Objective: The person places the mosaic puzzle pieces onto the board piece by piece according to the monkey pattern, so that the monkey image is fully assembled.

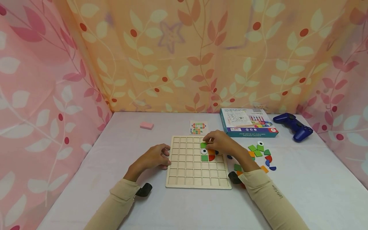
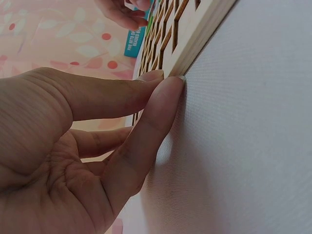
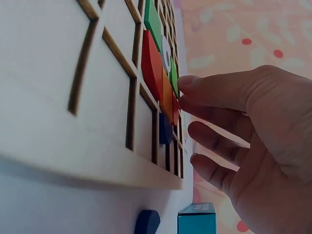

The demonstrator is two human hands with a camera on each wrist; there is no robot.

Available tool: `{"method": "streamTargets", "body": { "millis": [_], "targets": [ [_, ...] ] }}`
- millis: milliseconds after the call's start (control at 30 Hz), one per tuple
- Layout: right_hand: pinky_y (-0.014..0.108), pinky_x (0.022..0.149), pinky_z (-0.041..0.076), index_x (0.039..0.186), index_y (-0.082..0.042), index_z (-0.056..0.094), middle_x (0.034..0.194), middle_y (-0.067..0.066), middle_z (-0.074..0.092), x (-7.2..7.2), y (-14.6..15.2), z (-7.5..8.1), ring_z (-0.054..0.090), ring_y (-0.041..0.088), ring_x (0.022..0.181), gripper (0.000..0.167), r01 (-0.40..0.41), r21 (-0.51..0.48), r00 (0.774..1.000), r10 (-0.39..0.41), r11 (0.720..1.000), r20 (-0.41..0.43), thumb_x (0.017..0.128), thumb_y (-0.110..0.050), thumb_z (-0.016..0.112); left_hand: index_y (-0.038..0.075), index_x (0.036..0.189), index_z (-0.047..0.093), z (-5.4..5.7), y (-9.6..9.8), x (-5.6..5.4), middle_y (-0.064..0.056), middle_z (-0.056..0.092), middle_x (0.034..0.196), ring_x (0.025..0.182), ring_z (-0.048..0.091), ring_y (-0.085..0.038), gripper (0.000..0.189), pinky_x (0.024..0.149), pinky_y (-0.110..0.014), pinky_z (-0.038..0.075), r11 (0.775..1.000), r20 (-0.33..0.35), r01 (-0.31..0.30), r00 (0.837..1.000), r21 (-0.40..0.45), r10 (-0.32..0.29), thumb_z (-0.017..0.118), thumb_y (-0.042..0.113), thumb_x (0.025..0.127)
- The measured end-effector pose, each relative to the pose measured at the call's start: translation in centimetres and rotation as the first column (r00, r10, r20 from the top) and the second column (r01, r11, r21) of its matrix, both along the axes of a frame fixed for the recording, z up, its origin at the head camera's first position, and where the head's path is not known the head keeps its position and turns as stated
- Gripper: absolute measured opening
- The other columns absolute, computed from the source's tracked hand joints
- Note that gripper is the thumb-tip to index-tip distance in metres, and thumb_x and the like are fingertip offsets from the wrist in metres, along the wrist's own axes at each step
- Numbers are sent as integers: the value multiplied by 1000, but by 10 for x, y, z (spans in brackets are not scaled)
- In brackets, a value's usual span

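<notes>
At its left edge, the square wooden grid board [image 1: 184, 172] is pinched between thumb and fingertip of my left hand [image 2: 97, 136]. My right hand [image 1: 221, 142] is over the board's far right part, fingertips right at a green square tile [image 3: 174, 75] and a red piece [image 3: 175, 109]. Those fingers are bent loosely, with the thumb close to the index finger. Beside them in the grid sit a white eye tile [image 1: 204, 151], a second green tile [image 1: 204, 158], a red rounded piece [image 1: 211, 157], an orange tile [image 3: 166, 92] and a blue piece [image 3: 165, 129]. My palm hides part of this group from above.
Right of the board lie several loose tiles [image 1: 258, 153], partly under my right forearm. A picture card [image 1: 198, 127] stands behind the board, and a pink block [image 1: 147, 125] lies back left. Back right are a boxed set [image 1: 247, 123] and a blue game controller [image 1: 293, 126].
</notes>
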State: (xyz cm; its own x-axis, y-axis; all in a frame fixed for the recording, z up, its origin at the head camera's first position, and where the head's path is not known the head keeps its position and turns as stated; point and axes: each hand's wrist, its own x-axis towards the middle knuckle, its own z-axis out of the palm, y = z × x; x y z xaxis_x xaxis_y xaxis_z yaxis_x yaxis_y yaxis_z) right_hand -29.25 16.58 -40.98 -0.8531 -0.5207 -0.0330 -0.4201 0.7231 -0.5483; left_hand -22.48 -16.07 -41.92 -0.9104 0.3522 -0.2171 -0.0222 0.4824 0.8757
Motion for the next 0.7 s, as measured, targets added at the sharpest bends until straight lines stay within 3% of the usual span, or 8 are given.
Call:
{"method": "streamTargets", "body": {
  "millis": [167,300,700],
  "targets": [
    [40,90,57,128,-6,76,113,5,74,5,8,7,62,24,102,32,48,-24,998,-47,999,44,97,-16,76,-12,146,47,-1,-1,0,-20,58,120,84,71,-18,64,74,-33,66,1000,-2,6,1000,3,-6,76,-4,89],
    [40,90,56,128,-5,75,113,6,73,10,17,11,61,26,103,33,68,-20,997,-67,997,34,98,-17,76,-11,146,48,-2,-1,-1,-20,58,121,84,71,-18,64,74,-33,66,1000,-6,4,1000,-8,-4,77,-3,89],
    [44,95,59,130,-7,75,115,6,72,20,59,9,60,26,107,36,125,27,991,-126,992,53,96,-19,77,-10,145,49,-3,-1,-2,-20,59,121,83,70,-18,63,73,-33,66,1000,-13,4,1000,-25,-5,77,-3,89]
  ]
}}
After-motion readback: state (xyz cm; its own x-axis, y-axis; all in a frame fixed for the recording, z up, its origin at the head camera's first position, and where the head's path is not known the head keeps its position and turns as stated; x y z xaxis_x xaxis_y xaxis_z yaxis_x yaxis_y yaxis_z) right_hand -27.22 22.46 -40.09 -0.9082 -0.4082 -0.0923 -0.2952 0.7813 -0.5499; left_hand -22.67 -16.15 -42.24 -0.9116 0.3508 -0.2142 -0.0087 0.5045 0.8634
